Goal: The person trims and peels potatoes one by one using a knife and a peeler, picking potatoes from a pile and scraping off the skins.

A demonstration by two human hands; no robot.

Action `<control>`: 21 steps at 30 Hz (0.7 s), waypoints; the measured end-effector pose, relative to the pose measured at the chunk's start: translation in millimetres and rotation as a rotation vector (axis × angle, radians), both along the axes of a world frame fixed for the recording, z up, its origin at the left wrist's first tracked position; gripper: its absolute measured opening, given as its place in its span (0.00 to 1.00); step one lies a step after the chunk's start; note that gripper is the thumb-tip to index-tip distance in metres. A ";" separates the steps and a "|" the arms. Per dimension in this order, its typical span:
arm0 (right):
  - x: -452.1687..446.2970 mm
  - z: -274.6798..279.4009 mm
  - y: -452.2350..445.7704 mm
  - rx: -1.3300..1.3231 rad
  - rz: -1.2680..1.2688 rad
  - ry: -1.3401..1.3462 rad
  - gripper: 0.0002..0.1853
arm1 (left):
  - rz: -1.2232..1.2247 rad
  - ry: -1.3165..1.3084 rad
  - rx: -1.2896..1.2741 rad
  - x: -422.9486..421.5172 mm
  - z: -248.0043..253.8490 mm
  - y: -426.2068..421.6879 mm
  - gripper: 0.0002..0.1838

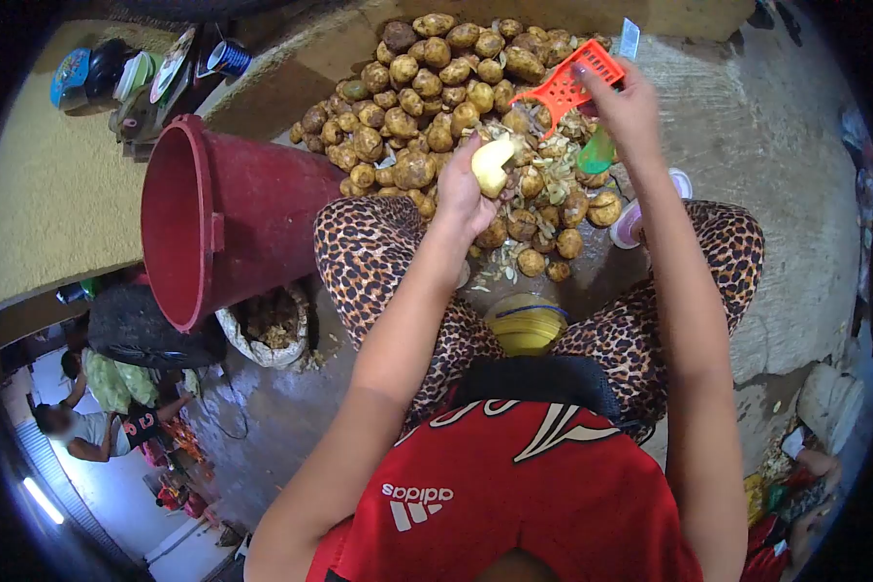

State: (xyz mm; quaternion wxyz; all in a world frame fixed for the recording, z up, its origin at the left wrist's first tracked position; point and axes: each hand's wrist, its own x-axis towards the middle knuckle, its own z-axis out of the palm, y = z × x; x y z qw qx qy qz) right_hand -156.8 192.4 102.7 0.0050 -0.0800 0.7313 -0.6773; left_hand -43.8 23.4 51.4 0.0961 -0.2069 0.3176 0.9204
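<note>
My left hand [464, 192] is closed around a pale yellow potato [492, 167], mostly peeled, above the near side of a potato heap. In my right hand [632, 112] is an orange plastic peeler [565, 89] with a perforated body, held by its wide end. The peeler is up and to the right of the potato, apart from it. Unpeeled brown potatoes [414, 171] are piled on the floor beyond my hands. Thin peelings [556, 175] lie among them, below the peeler.
A large red bucket [272, 199] lies tilted at my left, with a white sack [296, 339] of scraps beside it. Between my knees is a yellow container [526, 325]. A green object [597, 153] rests by the heap. Other people [97, 432] are at lower left.
</note>
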 end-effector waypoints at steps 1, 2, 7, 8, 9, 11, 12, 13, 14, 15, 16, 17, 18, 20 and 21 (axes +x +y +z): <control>-3.6 9.6 4.4 -0.041 -0.028 -0.038 0.15 | 0.022 -0.011 -0.008 -0.5 2.6 2.0 0.19; 1.2 13.6 1.5 -0.116 -0.023 -0.084 0.15 | 0.040 -0.023 -0.018 -1.1 5.4 3.6 0.19; 22.4 8.9 -12.5 0.072 0.077 -0.040 0.15 | 0.082 -0.018 -0.041 -2.5 20.0 10.1 0.19; 9.5 -0.2 -3.7 0.173 0.015 0.077 0.15 | 0.010 0.025 0.008 -1.8 8.2 2.4 0.19; 0.3 -6.0 4.6 0.271 -0.045 0.199 0.15 | -0.060 0.071 0.055 -1.3 2.1 -2.2 0.19; -6.8 8.1 16.5 0.063 -0.127 0.144 0.14 | -0.039 0.052 0.042 -0.5 6.7 -1.8 0.21; -8.0 13.6 19.9 -0.073 -0.124 0.044 0.14 | -0.030 0.044 0.037 -1.4 13.0 -0.1 0.21; -8.1 17.1 22.4 -0.208 -0.117 -0.056 0.14 | 0.003 0.028 0.035 -1.9 19.7 0.4 0.21; -6.3 19.0 23.6 -0.072 -0.083 -0.064 0.16 | 0.040 0.012 0.032 -1.5 27.6 -1.6 0.21; -3.4 18.1 23.4 -0.075 -0.089 -0.074 0.16 | 0.080 -0.004 0.028 -0.2 34.1 -6.8 0.21; -0.5 15.8 22.2 -0.078 -0.092 -0.082 0.16 | 0.074 0.054 0.104 1.6 37.4 -21.7 0.20; -0.9 17.0 21.5 -0.080 -0.095 -0.085 0.16 | 0.132 0.133 0.158 6.4 39.6 -44.1 0.19; -3.1 19.1 24.4 -0.027 -0.120 -0.093 0.15 | 0.220 0.214 0.095 17.7 60.2 -66.2 0.17; -11.4 17.3 36.5 -0.132 -0.111 -0.065 0.15 | 0.427 0.387 -0.120 45.8 86.5 -126.7 0.14; -13.7 17.4 39.3 -0.184 -0.104 -0.054 0.15 | 0.571 0.349 -0.428 63.0 103.1 -153.5 0.14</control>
